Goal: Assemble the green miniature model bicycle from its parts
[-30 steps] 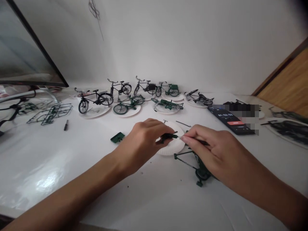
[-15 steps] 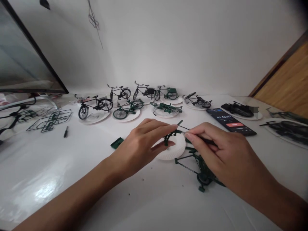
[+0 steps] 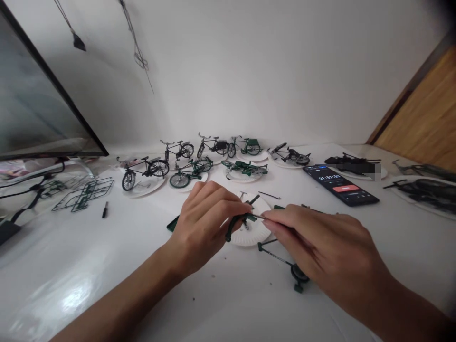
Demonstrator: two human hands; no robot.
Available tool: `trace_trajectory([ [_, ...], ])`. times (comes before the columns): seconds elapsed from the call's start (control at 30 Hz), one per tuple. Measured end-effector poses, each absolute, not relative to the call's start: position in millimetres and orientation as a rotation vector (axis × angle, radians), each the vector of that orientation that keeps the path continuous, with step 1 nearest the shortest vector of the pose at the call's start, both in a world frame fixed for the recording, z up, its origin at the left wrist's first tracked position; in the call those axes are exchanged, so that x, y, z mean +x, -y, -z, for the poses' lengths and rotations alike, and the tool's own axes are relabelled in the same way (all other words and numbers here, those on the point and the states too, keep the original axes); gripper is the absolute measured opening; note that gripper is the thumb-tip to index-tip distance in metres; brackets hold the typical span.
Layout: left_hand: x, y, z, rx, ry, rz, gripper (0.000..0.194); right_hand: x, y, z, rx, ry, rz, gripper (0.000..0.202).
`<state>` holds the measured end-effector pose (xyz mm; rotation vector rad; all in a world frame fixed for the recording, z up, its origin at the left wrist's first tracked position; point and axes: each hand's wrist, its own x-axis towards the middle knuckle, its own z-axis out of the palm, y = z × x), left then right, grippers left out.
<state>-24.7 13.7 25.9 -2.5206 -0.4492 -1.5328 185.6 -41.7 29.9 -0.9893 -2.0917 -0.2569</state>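
Note:
My left hand point(image 3: 203, 228) is closed on a small dark green model bicycle fork point(image 3: 232, 227), its curved end pointing down toward me. The pinched fingertips of my right hand point(image 3: 331, 247) grip a slim tool point(image 3: 259, 217) with a thin metal tip. That tip meets, or nearly meets, the fork's end; I cannot tell which. Beneath the fork lies a white paper plate point(image 3: 261, 235) with small parts on it. A green model bicycle frame point(image 3: 280, 255) rests on the table, partly covered by my right hand. Behind my left hand a green tray-like piece point(image 3: 172, 224) peeks out.
Several model bicycles, one a black bicycle point(image 3: 144, 168), stand or lie on paper plates along the wall. A phone point(image 3: 340, 185) showing a timer lies at the right. Left are green sprues point(image 3: 85, 194), a small screwdriver point(image 3: 105, 210) and a monitor point(image 3: 39, 95).
The fork has turned in my left hand, so its curved end now points down and toward me. Both hands sit slightly lower in the view, which has tilted a little upward.

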Motion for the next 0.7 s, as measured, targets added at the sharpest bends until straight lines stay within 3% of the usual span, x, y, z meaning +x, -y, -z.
trace_trajectory([
  [0.17,-26,-7,-34,-2.465,0.392,1.508,0.019,187,45,-26,-0.944,2.116,0.378,0.007],
  [0.3,-29,-5,-36,-2.487,0.36,1.436,0.017,184,48,-27,-0.981,2.116,0.21,0.005],
  [0.57,-27,-1,-32,-2.459,0.277,1.239,0.012,183,48,-46,-1.318,1.622,-1.376,0.041],
  [0.63,-26,-2,-31,-2.484,0.305,1.225,0.013,184,48,-46,-1.326,1.65,-1.341,0.042],
  [0.7,-24,-5,-28,-2.54,0.38,1.285,0.016,185,47,-43,-1.345,1.823,-0.938,0.036],
])
